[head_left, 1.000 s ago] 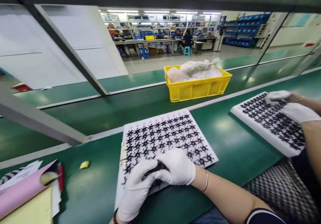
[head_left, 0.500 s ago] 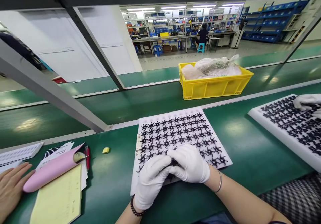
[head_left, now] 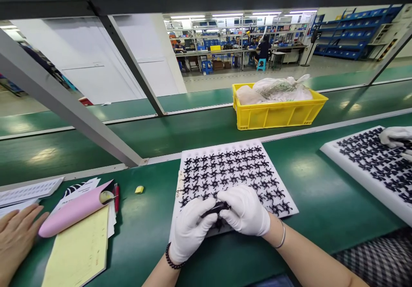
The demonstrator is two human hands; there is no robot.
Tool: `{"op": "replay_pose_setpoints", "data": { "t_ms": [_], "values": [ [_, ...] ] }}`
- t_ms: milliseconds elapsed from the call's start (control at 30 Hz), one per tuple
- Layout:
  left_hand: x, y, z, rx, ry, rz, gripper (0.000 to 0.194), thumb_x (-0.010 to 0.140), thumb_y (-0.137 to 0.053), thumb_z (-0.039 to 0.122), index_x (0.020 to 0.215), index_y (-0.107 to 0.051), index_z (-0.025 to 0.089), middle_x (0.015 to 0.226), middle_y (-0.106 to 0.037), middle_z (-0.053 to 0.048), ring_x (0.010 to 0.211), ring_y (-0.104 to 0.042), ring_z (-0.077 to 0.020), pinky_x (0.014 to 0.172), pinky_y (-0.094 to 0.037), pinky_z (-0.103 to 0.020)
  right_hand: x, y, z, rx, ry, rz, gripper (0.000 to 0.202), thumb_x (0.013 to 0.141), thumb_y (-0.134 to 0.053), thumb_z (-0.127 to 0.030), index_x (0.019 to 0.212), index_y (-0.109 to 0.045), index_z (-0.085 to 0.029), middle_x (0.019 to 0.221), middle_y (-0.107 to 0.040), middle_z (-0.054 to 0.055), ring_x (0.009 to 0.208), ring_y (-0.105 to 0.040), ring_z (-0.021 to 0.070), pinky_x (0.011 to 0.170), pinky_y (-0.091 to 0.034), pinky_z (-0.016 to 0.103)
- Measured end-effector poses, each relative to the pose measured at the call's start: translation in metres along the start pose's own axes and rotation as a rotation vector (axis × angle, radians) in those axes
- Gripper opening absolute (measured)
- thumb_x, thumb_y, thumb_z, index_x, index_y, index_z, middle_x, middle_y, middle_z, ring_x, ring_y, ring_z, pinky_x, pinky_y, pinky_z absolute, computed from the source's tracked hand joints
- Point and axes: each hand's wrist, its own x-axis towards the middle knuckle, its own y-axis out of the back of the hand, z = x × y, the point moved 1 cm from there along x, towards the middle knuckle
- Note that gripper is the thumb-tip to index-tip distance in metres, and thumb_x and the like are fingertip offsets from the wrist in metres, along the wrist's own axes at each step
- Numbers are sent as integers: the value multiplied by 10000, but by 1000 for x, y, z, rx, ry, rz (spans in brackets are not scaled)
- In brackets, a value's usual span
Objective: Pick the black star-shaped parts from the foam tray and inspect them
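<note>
Inward, left hand (head_left: 190, 226) opposite right hand (head_left: 247, 212).

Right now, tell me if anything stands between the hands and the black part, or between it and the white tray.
Nothing visible separates the left hand or right hand from the black part; both grip it. Toward the white tray, only its black pieces show; hands hide some.

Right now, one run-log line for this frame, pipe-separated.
left hand: on black part | right hand: on same part | white tray: below hands, star-shaped parts in rows | yellow bin: beyond tray
</note>
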Motion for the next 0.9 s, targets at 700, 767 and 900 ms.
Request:
{"op": "replay_pose_setpoints", "data": {
  "t_ms": [700,767,900],
  "values": [
    [9,-14,2,-459,548,-135,414,854,-680,435,1172,-643,173,1072,-676,-100,880,-663,-182,766,-581,-286,-7,-11,5,25,-291,7,211,977,-484,-243,1090,-639,-155,994,-708,71,897,-680,170,803,-567,286],
    [11,-14,4,-299,382,-197,470,847,-691,433,1246,-598,203,1028,-669,-79,829,-639,-165,739,-563,-282,-8,-12,5,54,-400,22,226,981,-478,-271,1067,-659,-168,982,-713,60,887,-687,170,821,-578,291],
    [14,-16,7,-71,63,-146,348,918,-617,326,1230,-576,178,801,-625,-30,686,-570,-131,646,-502,-246,-10,-14,3,130,-541,-44,288,992,-440,-336,1066,-675,-185,989,-714,46,878,-691,174,807,-594,307]
  ]
}}
